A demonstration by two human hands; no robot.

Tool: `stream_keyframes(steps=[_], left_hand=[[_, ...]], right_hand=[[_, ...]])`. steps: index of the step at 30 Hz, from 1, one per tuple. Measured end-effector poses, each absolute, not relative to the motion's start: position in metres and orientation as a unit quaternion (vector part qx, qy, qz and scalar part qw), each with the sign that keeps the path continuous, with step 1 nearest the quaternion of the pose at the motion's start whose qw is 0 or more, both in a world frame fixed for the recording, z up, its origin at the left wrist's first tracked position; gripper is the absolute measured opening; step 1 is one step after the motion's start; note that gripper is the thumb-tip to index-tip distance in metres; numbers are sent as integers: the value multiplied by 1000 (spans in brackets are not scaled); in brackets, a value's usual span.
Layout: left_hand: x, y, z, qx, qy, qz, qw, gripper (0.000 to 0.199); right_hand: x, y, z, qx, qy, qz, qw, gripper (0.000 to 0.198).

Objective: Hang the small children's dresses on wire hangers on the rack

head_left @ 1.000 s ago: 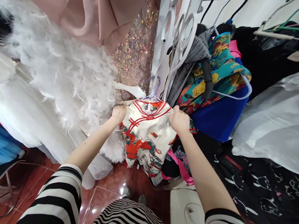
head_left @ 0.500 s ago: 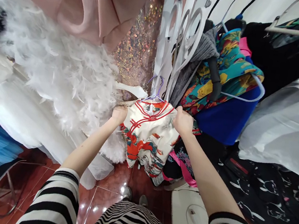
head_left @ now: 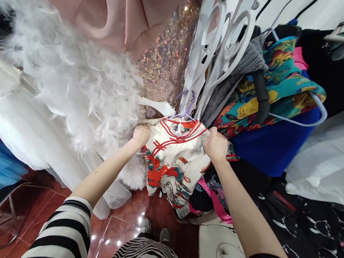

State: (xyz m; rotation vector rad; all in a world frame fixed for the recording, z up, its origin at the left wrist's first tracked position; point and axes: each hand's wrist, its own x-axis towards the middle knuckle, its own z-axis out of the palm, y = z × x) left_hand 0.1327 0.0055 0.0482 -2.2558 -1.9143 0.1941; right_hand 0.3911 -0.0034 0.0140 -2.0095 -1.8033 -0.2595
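A cream cheongsam [head_left: 180, 151] with red piping, knotted buttons and a red and green print hangs in front of me on a thin hanger [head_left: 184, 115] with a purple hook. My left hand [head_left: 141, 135] is closed on its left shoulder. On the opposite side, my right hand [head_left: 216, 145] grips the right shoulder, and a bit of patterned sleeve shows beyond it. The fabric is stretched between both fists. Next to the hook, a white hanger [head_left: 157, 105] points out from the feathers.
White feathered garments [head_left: 78, 90] and a pink satin piece [head_left: 112, 5] hang on the left. A white scrolled metal frame [head_left: 215, 45] rises behind. To the right hang a teal floral garment [head_left: 274, 83] and blue cloth [head_left: 273, 139]. A white box-like object [head_left: 218, 255] stands on the red tiles.
The view has shifted slightly, so the cheongsam, hands and racks sit a little farther right. Both hands keep their hold on the shoulders.
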Motion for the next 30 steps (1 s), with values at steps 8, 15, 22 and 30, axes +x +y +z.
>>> stream_keyframes(steps=[8,15,22,30], left_hand=[[130,3,49,-767,-631,72,92,42],[125,3,48,-774,-623,63,96,44],[119,3,40,-787,-606,43,108,44],[92,15,28,-784,-616,-43,63,40]], right_hand=[[387,-7,18,-730,-645,-103,200,24],[379,-10,21,-744,-637,-98,177,26],[385,-3,8,-725,-643,-121,216,24],[406,-10,-14,-637,-701,-130,294,37]])
